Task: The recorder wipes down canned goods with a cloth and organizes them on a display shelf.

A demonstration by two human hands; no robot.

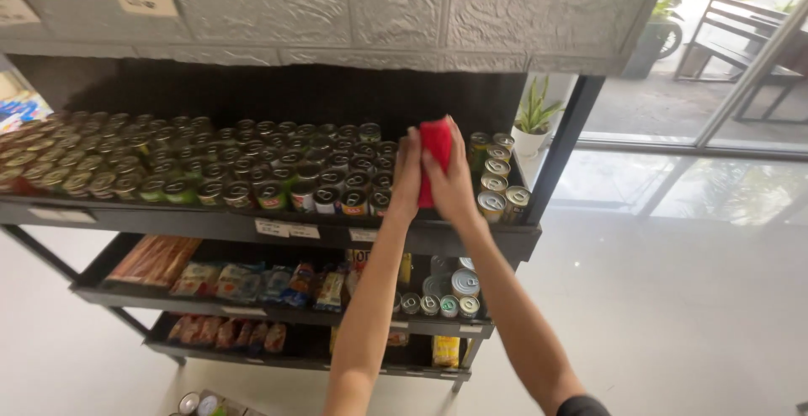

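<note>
Both my hands are raised to the right end of a dark shelf [252, 224] packed with rows of small tins. Between them I hold a red can [436, 157] upright over a gap in the rows. My left hand [406, 173] presses its left side and my right hand [454, 182] wraps its right side and back. To the left stand green-labelled tins [278, 182] in tight rows. To the right stands a short column of gold-topped tins [497, 182].
Lower shelves [210, 308] hold flat snack packets and a few more tins [446, 296]. A grey textured panel [337, 13] overhangs the shelf. Right of the rack are a potted plant [534, 121], a black post [562, 140], glossy floor and glass doors.
</note>
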